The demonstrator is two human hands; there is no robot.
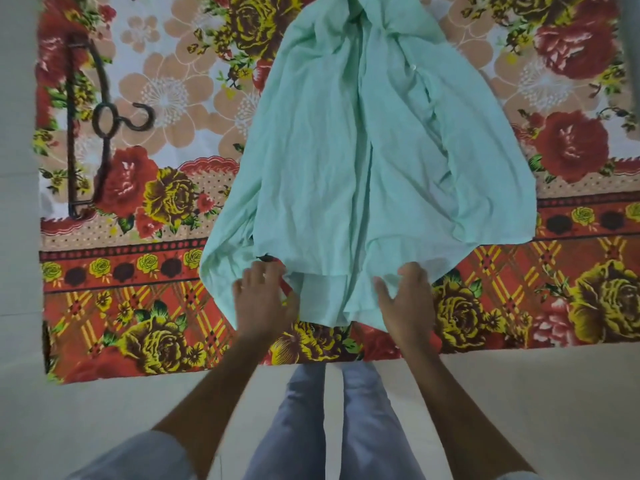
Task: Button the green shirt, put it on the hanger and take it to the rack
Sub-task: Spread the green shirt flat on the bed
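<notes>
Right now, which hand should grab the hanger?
Probably the left hand: the hanger lies far out on that side of the shirt, while the right hand would have to cross over.

Left hand [264, 299]: reaches forward, palm down, fingers curled at the tips, their ends blurred.
Right hand [406, 299]: reaches forward level with the left, palm down, fingers loosely spread, thumb pointing inward.
Forearms: bare, both stretched forward, converging slightly.
Sleeves: pale, at the elbows.
</notes>
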